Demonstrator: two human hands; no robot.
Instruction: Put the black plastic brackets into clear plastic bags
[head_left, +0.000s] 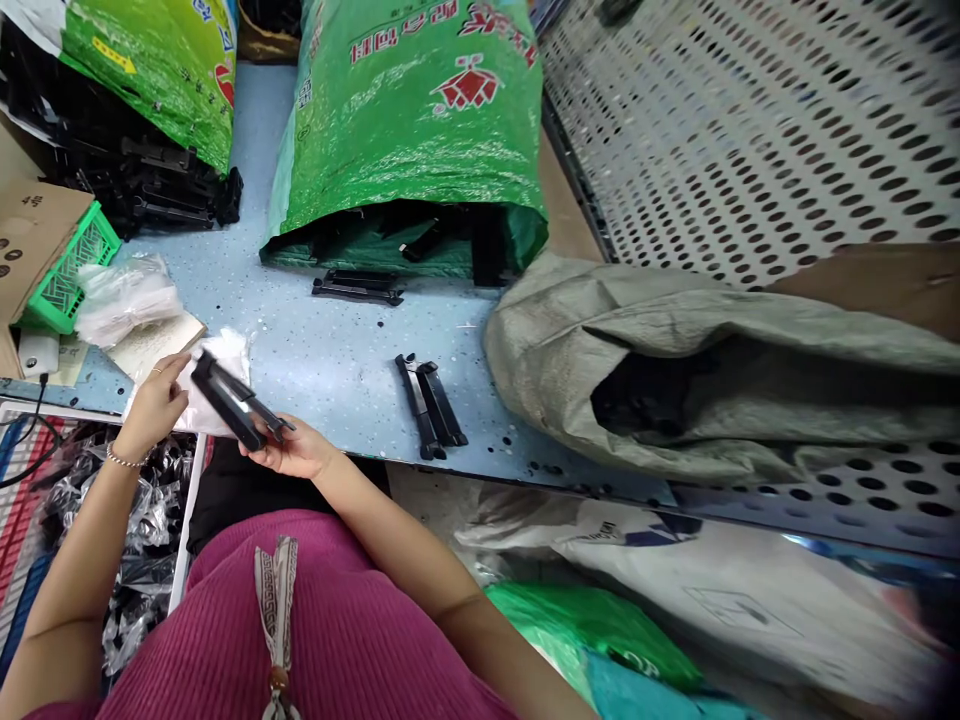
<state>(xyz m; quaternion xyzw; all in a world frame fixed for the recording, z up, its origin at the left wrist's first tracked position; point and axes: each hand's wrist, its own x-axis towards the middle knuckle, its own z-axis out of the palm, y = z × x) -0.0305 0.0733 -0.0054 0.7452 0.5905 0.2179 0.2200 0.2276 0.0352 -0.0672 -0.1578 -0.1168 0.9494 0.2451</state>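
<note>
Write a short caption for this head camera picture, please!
Two hands, left and right, hold a black plastic part over a blue table.

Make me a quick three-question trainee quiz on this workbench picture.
1. True or false: both hands hold the black part.
2. What lies nearest the right hand on the table? A) black pair B) green basket C) grey sack
3. What colour is the sack lying open at the far side?

Key: 1 true, the left hand grips its far end. 2 A. 3 green.
</note>
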